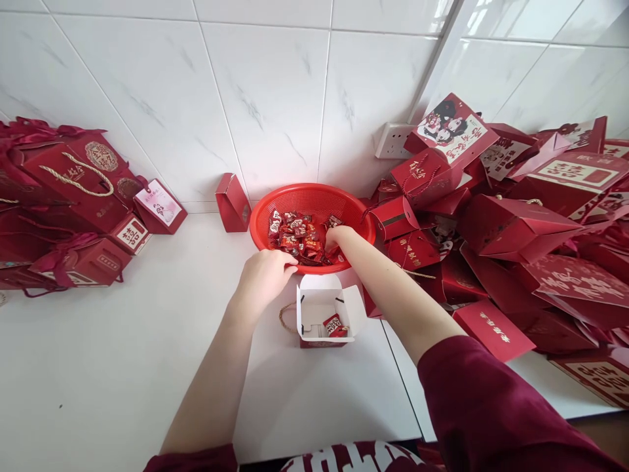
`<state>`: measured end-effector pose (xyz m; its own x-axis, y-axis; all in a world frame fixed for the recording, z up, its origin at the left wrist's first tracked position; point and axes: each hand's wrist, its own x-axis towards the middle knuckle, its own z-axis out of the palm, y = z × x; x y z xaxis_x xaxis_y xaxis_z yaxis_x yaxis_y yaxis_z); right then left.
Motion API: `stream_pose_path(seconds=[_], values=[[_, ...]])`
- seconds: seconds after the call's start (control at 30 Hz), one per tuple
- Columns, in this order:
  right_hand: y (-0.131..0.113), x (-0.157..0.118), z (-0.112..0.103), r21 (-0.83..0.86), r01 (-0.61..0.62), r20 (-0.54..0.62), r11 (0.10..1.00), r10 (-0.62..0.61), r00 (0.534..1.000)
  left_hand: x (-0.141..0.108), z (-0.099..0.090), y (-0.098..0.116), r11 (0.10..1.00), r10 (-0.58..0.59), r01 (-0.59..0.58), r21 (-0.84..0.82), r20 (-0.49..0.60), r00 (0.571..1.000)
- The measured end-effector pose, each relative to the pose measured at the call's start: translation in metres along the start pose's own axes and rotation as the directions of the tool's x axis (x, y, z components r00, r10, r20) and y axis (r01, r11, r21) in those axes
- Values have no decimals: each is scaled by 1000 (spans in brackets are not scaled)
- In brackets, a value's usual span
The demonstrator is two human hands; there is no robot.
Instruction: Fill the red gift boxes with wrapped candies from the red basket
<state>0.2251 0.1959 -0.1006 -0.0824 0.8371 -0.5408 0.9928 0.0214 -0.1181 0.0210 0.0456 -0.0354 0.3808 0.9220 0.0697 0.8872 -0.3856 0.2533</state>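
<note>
A red plastic basket point(268, 204) with a mesh wall stands against the tiled wall and holds many small wrapped candies point(299, 231) in red wrappers. My left hand point(265, 276) is closed at the basket's front left rim, thumb and fingers bent over it. My right hand point(339, 240) reaches into the right side of the basket, fingers curled down among the candies; their tips are hidden. In front of the basket sits an open gift box point(324, 343), white inside, its flaps raised. A red candy packet point(335, 326) lies in it. A twisted rope handle point(285, 319) hangs at its left.
A large pile of red gift boxes point(521, 223) fills the right side. More red boxes with ribbons point(81, 177) are stacked at the left. One narrow red box point(232, 203) stands left of the basket. A wall socket point(394, 141) sits behind the pile.
</note>
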Motion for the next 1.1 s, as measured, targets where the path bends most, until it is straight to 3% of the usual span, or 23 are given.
stream_pose_path(seconds=[0.2, 0.47, 0.6, 0.77, 0.93, 0.97, 1.1], values=[[-2, -1, -3, -65, -81, 130, 995, 89, 988, 0, 0, 0, 1000, 3, -3, -3, -6, 1000], [3, -8, -3, 53, 7, 145, 999, -15, 989, 0, 0, 0, 1000, -1, 0, -11, -13, 1000], [6, -14, -10, 164, 127, 68, 978, -140, 988, 1, 0, -2, 1000, 2, -2, -29, -19, 1000], [13, -37, -18, 258, 301, -207, 918, -252, 945, 1, 1, -3, 999, 11, -12, -36, -28, 1000], [22, -89, -1, 377, 526, -439, 762, -353, 826, 0, 1, -3, 999, 9, -10, -49, -23, 1000], [22, -101, 6, 424, 577, -473, 698, -373, 798, 0, 0, -3, 999, 7, -8, -52, -19, 1000], [20, -146, 32, 644, 711, -581, 282, -424, 695, -4, -6, 0, 992, 17, -17, -121, -1, 1000]])
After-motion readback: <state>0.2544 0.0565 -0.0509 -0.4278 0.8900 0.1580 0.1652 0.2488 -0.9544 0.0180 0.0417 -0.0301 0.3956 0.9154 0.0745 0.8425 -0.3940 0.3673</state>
